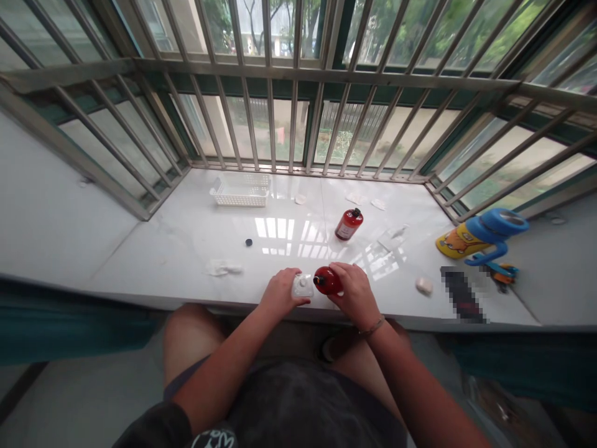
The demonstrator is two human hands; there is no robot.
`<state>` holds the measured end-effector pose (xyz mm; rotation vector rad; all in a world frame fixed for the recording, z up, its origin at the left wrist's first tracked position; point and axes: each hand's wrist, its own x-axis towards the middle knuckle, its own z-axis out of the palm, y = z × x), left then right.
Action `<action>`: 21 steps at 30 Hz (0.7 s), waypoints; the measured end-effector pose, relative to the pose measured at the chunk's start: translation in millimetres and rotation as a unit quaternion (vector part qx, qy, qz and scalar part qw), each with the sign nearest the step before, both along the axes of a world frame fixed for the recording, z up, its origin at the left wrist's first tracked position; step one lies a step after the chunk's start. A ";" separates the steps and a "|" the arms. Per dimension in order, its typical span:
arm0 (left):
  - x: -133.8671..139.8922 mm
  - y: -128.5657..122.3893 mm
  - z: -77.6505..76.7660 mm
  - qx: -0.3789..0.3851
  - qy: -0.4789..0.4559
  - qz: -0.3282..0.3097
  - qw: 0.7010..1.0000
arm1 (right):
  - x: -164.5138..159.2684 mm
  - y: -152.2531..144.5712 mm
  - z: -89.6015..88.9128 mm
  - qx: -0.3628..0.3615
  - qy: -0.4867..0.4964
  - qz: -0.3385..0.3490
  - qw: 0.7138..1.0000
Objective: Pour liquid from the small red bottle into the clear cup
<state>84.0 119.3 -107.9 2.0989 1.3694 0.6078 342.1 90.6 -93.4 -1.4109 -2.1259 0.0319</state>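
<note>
A small red bottle [327, 280] is gripped by the right hand [355, 292], the fingers wrapped around its body, and is held tipped on its side with the dark neck pointing left, at the near edge of the white sill [186, 242]. Just beside that neck, a small white container [302, 285] is pinched by the left hand [281, 292] and rests on the sill. A second red bottle [348, 224] with a black cap is seen farther back, upright. A black cap [249, 242] lies to the left, a white basket [240, 190] far left, and a blue tape roll [495, 225] at the right.
</note>
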 end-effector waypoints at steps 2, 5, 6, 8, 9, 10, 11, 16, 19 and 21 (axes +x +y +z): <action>1.9 0.1 2.3 0.001 0.013 -0.002 1.000 | 1.3 0.9 3.3 -0.004 -0.033 -0.009 0.999; 3.7 0.7 4.6 0.003 0.026 -0.005 1.000 | 1.5 1.5 7.0 -0.008 -0.065 -0.012 0.998; 4.2 0.9 5.2 0.004 0.028 -0.005 1.000 | 1.0 1.5 8.1 -0.008 -0.073 -0.010 0.997; 5.0 1.0 6.2 0.004 0.032 -0.007 0.999 | -0.8 1.6 9.9 -0.008 -0.084 -0.006 0.996; 5.5 0.9 6.8 0.004 0.034 -0.007 0.999 | -1.8 1.6 10.6 -0.007 -0.089 -0.004 0.996; 5.9 0.7 7.5 0.004 0.036 -0.008 0.999 | -2.8 1.8 11.2 -0.005 -0.092 -0.003 0.996; 6.4 0.4 8.3 0.004 0.038 -0.008 0.999 | -3.7 2.0 11.8 -0.004 -0.094 -0.001 0.996; 8.1 -0.7 10.9 -0.003 0.053 -0.005 0.999 | -6.9 3.8 14.9 0.002 -0.104 -0.005 0.995; 8.7 -0.4 9.9 0.002 0.053 -0.005 0.999 | -8.0 5.0 17.8 0.006 -0.113 -0.006 0.994; 8.9 0.0 8.7 0.004 0.049 -0.005 0.999 | -8.5 5.7 20.0 0.009 -0.121 -0.004 0.993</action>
